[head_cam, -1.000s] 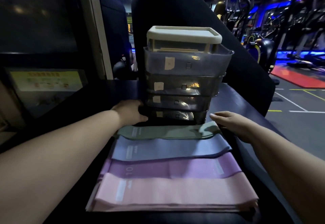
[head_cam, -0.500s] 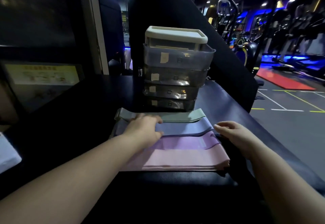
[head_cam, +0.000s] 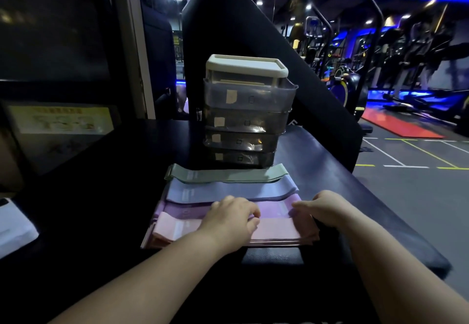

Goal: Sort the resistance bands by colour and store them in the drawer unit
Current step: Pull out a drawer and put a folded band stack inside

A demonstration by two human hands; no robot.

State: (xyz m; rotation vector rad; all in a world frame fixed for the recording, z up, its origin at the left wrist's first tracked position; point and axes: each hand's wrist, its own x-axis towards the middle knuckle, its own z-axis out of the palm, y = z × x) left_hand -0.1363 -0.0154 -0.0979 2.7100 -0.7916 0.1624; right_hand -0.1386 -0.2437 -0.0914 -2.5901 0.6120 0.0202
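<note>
Both bare forearms stretch forward, the left one from the lower left corner and the right one from the lower right. The left hand [head_cam: 229, 219] lies palm down, knuckles up, with its fingers bent and the tips turned to the right; whether they pinch anything I cannot tell. The right hand [head_cam: 327, 209] is also palm down, its fingers [head_cam: 300, 205] nearly straight and pointing left. The two hands are near each other but apart.

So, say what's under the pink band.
Beneath the flat pink fabric resistance band, more pink layers show at its near edge, then black padded bench; the rest is covered.
</note>
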